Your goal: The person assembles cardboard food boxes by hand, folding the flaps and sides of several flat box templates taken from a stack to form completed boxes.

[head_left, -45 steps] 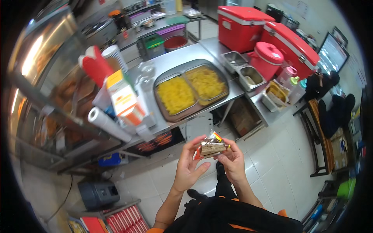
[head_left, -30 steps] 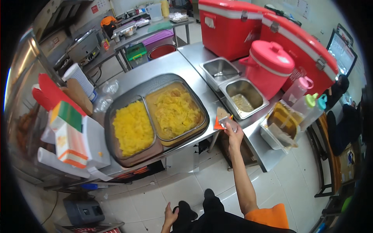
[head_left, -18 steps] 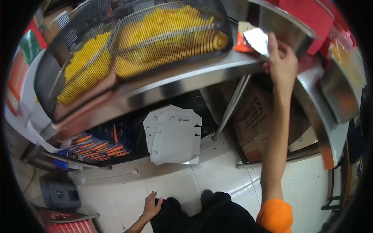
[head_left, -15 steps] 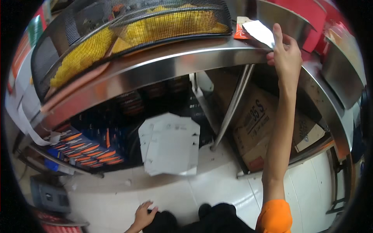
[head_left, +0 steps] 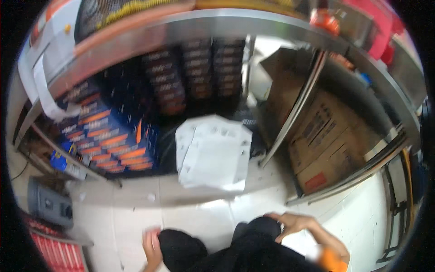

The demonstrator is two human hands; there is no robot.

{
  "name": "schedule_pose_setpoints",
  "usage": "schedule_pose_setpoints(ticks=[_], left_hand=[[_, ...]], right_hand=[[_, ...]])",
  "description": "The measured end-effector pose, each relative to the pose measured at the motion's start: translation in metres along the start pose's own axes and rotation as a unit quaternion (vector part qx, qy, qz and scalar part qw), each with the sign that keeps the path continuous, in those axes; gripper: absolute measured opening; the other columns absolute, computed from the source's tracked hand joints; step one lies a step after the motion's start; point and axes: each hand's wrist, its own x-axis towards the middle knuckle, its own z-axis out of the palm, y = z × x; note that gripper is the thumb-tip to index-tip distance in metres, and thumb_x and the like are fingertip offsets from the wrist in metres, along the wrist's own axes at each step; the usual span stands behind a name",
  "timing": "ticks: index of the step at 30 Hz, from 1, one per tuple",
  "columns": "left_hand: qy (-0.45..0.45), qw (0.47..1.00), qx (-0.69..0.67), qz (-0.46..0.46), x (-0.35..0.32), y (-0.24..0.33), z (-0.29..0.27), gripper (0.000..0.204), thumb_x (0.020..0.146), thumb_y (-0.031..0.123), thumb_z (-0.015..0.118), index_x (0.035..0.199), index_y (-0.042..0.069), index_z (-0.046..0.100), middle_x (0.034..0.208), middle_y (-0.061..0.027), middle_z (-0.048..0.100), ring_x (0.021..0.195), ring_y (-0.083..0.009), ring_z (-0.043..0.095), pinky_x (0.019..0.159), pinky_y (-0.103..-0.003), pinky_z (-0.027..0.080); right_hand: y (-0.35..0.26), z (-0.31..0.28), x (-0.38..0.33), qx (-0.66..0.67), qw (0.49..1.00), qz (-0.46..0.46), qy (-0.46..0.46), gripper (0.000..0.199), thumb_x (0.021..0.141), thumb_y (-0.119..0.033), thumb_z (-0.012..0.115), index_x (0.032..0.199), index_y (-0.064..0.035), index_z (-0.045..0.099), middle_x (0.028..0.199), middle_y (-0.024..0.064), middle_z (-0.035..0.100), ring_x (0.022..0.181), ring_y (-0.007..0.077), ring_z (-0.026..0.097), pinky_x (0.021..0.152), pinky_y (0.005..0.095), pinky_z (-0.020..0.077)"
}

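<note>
Vs. 0.5 s ago: view tips further down, so counter (head_left: pixel 244 22) is now just a curved rim far ahead of both hands; R arm is back off it. R hand (head_left: pixel 292 223) is now low by the R knee, empty, thumb & fingers apart; can't tell if it touches the trousers. L hand (head_left: pixel 152 247) is still low, beside the L knee, blurred, fingers loose, nothing seen in it. Orange packet (head_left: pixel 324 21) is out of the R hand, on the counter well ahead of it, nr the front edge, blurred.

Surface/room: pale tiled floor (head_left: pixel 127 213) runs under & ahead of both hands; counter is steel, w/ storage below.

Other stuff: navy-&-orange boxes (head_left: pixel 120 140) stacked under counter, ahead & a bit left of L hand; brown carton (head_left: pixel 324 122) ahead & right of R hand; white flat card pieces (head_left: pixel 215 154) ahead, between the hands; dark grey box (head_left: pixel 47 201) on floor, well left of L hand. Metal counter leg (head_left: pixel 294 111), ahead of R hand, partly blocks the carton.
</note>
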Motion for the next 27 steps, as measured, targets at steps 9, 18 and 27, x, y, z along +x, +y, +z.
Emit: schedule_pose_setpoints(ticks=[9,18,27], left_hand=[[-0.343,0.908,0.159,0.18,0.201,0.028,0.238,0.043,0.09,0.039,0.042,0.099,0.001,0.059,0.108,-0.0183,0.057,0.108,-0.0315,0.049,0.092,-0.04,0.039],[-0.308,0.949,0.069,0.021,0.229,0.11,0.385,0.067,0.072,0.043,0.067,0.11,-0.008,0.047,0.113,-0.0256,0.051,0.104,-0.0353,0.051,0.081,-0.045,0.045],[-0.141,0.977,-0.161,-0.015,0.269,0.109,0.308,0.032,0.089,0.028,0.052,0.079,-0.002,0.058,0.071,-0.0091,0.06,0.065,-0.0184,0.058,0.059,-0.033,0.045]], right_hand=[[-0.023,-0.021,-0.02,0.131,0.931,-0.147,0.306,0.02,0.071,-0.019,0.075,0.073,-0.0013,0.066,0.074,0.0107,0.067,0.07,0.0169,0.065,0.065,0.0253,0.049],[0.038,-0.013,0.007,0.346,0.779,-0.14,0.504,0.02,0.087,-0.018,0.058,0.076,-0.0018,0.058,0.07,0.0059,0.064,0.062,0.009,0.056,0.057,0.024,0.0464],[0.023,-0.055,0.097,0.185,0.782,-0.188,0.564,0.028,0.085,-0.021,0.059,0.109,-0.005,0.057,0.11,0.0137,0.057,0.099,0.0213,0.055,0.084,0.0322,0.0433]])
